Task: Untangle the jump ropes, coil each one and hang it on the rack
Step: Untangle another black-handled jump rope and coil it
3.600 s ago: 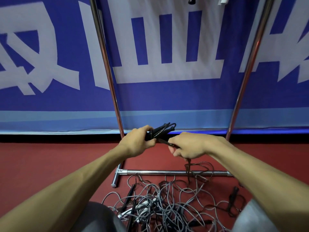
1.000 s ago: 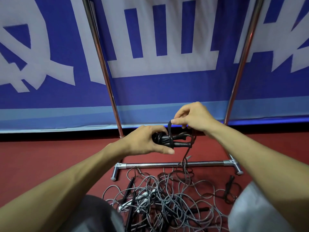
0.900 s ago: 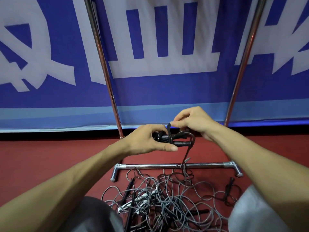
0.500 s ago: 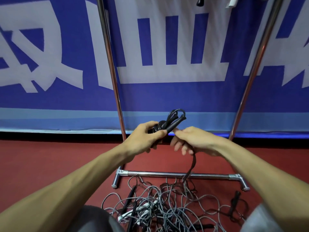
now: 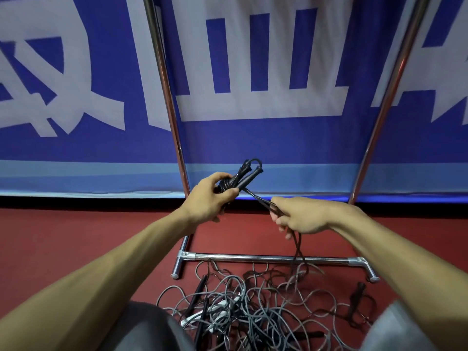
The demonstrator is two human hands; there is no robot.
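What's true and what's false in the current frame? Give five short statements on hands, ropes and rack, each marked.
1. The left hand grips a coiled black jump rope. True.
2. The right hand holds nothing. False: it grips that rope's loose cord.
3. A pile of tangled jump ropes lies on the red floor by the rack's base bar. True.
4. The coiled rope hangs on the rack. False: the left hand holds it.
5. The pile is all white ropes. False: mostly grey and black.
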